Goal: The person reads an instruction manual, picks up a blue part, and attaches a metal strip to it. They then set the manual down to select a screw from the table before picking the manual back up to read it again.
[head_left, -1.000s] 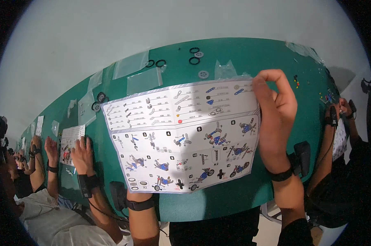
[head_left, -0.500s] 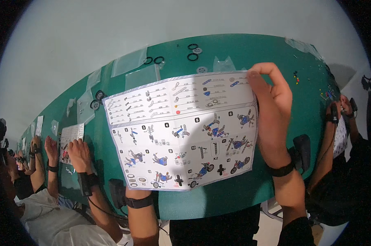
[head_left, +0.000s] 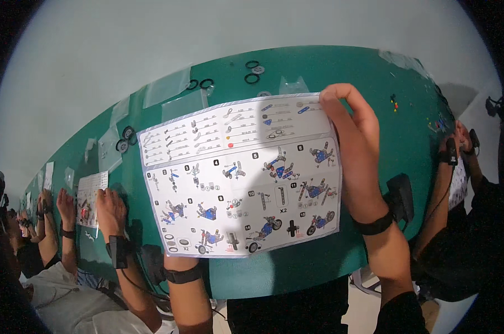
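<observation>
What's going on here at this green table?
A person holds up an instruction sheet of numbered assembly pictures over the green table. The right hand grips its right edge; the left hand is mostly hidden behind its lower left corner, with only the wrist showing. Clear plastic bags and small black rings lie on the table beyond. To the left, another person's hands rest by a second sheet.

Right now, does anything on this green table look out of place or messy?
Nothing stands out. The instruction sheet is whole, held tilted by both hands above the green table, where black rings and clear bags lie scattered.
</observation>
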Demonstrator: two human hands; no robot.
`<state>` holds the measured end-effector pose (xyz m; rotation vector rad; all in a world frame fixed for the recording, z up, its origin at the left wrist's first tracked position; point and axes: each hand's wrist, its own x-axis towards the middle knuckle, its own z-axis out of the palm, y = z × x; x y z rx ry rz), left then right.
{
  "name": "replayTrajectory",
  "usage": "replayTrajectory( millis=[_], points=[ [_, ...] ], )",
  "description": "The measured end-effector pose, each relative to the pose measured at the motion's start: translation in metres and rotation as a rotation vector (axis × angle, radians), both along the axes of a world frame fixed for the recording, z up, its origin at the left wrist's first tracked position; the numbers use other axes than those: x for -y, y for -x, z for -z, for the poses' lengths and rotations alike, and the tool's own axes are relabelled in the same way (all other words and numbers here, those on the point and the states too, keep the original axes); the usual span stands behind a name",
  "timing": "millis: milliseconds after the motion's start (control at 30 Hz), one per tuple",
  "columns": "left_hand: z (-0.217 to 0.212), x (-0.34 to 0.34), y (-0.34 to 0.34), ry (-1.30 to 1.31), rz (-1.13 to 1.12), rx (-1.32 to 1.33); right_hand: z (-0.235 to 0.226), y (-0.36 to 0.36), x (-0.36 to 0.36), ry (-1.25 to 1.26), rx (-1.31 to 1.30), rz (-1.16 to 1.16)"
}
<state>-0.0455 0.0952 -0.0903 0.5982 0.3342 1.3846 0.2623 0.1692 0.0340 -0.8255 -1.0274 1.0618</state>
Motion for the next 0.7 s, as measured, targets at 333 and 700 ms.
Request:
replayTrajectory(
  millis=[333,700],
  points=[
    [0.0012,0.0014,0.0026,-0.005,-0.006,-0.001,0.0015,-0.0014,-0.0006,-0.009,-0.001,-0.013],
    [0.0031,0.0066,0.0035,-0.002,-0.012,-0.002,-0.0019,0.0037,0.0055,-0.017,-0.023,0.027]
  ],
)
